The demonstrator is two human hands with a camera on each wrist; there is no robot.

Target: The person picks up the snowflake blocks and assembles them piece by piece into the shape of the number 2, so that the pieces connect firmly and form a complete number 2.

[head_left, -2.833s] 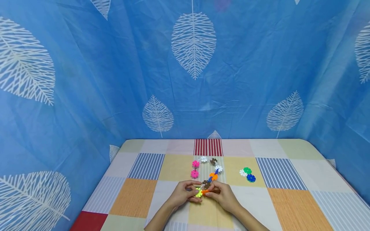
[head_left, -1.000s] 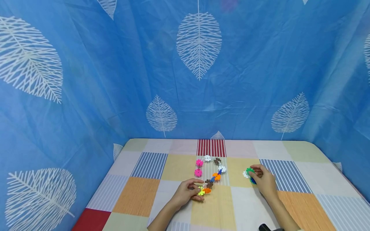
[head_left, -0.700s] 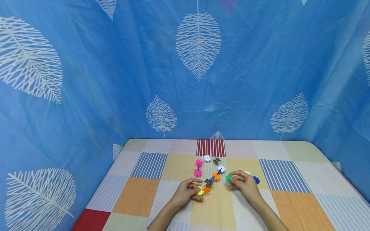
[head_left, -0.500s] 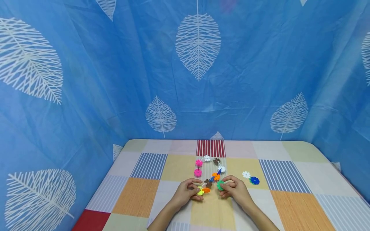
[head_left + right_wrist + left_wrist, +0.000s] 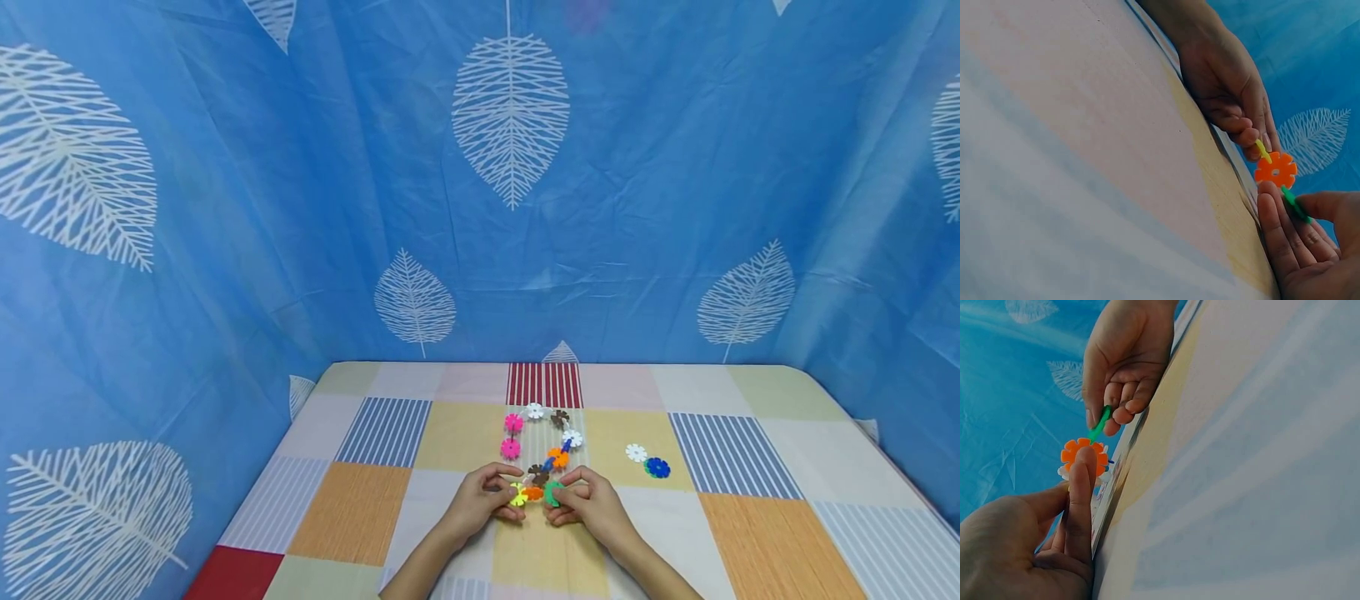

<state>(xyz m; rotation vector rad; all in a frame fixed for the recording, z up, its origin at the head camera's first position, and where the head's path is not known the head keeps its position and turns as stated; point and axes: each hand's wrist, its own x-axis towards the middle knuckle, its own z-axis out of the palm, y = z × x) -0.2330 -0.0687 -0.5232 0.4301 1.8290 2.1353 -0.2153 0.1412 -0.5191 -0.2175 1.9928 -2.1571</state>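
In the head view a chain of flower-shaped interlocking discs curves over the patchwork cloth, with a pink disc (image 5: pixel 511 448) at its far end. My left hand (image 5: pixel 480 502) pinches the yellow disc (image 5: pixel 518 495) at the near end. An orange disc (image 5: pixel 1275 170) is joined to the yellow one and stands between my hands. My right hand (image 5: pixel 592 507) pinches a green disc (image 5: pixel 553 493) between thumb and fingers. In both wrist views the green disc's edge meets the orange disc's rim; how deep it sits in a slot I cannot tell.
To the right on the cloth lie a loose white disc (image 5: pixel 636 452) and a blue disc (image 5: pixel 657 467), which overlaps a green one beneath. A blue leaf-patterned curtain (image 5: pixel 622 192) rises behind the table and along both sides.
My right hand left the orange disc, reached right, picked a green disc off the loose pile and brought it back left to the orange disc. My left hand keeps pinching the yellow disc.
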